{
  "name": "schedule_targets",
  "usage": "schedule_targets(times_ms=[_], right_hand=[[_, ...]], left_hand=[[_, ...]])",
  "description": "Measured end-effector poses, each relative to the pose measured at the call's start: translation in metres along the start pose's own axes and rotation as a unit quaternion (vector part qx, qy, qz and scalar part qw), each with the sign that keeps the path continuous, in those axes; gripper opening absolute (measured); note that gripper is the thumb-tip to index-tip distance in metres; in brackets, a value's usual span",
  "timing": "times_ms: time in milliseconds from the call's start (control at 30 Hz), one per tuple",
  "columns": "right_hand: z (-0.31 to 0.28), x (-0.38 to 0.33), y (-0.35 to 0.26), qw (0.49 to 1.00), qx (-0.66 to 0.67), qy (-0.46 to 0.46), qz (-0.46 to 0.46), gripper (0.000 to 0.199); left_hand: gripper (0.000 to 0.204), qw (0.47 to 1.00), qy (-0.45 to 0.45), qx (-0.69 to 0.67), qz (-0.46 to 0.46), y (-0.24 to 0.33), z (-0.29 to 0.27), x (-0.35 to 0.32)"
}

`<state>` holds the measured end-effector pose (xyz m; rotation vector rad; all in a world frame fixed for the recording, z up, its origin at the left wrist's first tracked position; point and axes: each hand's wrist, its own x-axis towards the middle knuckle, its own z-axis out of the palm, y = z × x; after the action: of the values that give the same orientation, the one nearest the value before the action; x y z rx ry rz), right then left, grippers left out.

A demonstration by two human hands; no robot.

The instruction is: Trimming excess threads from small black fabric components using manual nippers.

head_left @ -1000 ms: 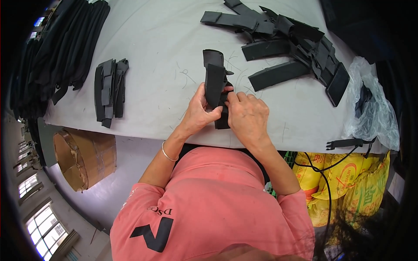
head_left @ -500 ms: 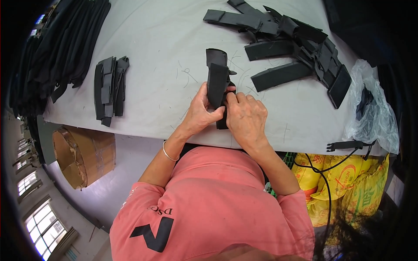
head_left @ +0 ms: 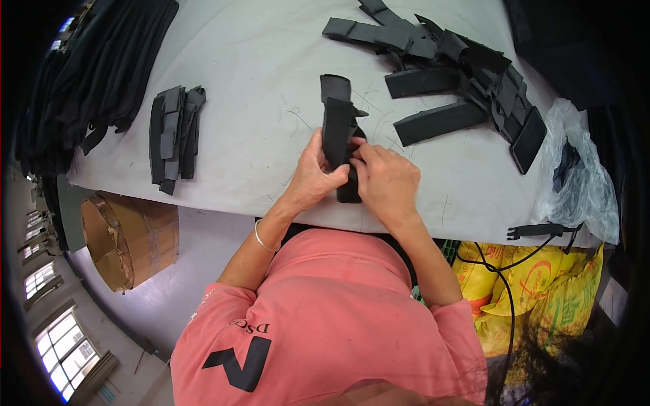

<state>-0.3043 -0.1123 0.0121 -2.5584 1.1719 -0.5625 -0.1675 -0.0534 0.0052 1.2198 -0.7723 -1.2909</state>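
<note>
Pale grey tabletop (head_left: 257, 81) carries a long black folded fabric strap piece (head_left: 336, 128) at its near edge, pinched by both the left hand (head_left: 313, 172) and right hand (head_left: 382, 179), which should keep its edges aligned flat.

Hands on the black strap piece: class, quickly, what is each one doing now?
Left hand: closed on the long black fabric strap piece.
Right hand: fingers pinching the same piece's lower end.
</note>
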Motion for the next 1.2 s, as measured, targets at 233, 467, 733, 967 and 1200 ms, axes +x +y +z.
schedule_targets(times_ms=[233,467,733,967,1200], right_hand=[[-0.035,-0.001,0.023,0.882,0.43,-0.131,0.141,0.013],[-0.022,0.003,0.02,0.859,0.481,-0.061,0.163,0.015],[-0.015,0.007,0.018,0.852,0.488,-0.048,0.182,0.026],[0.007,0.04,0.023,0.86,0.479,0.009,0.175,0.028],[0.042,0.032,0.016,0.894,0.428,0.003,0.135,0.027]], left_hand=[[0.049,0.963,0.071,-0.256,-0.039,0.013,-0.058,0.002],[0.043,0.998,0.044,-0.02,-0.037,0.033,-0.04,-0.015],[0.046,0.999,0.047,0.005,-0.024,0.029,-0.041,-0.019],[0.041,0.997,0.01,-0.061,-0.041,0.033,-0.054,-0.025],[0.04,0.996,0.003,-0.089,-0.032,0.034,-0.052,-0.027]])
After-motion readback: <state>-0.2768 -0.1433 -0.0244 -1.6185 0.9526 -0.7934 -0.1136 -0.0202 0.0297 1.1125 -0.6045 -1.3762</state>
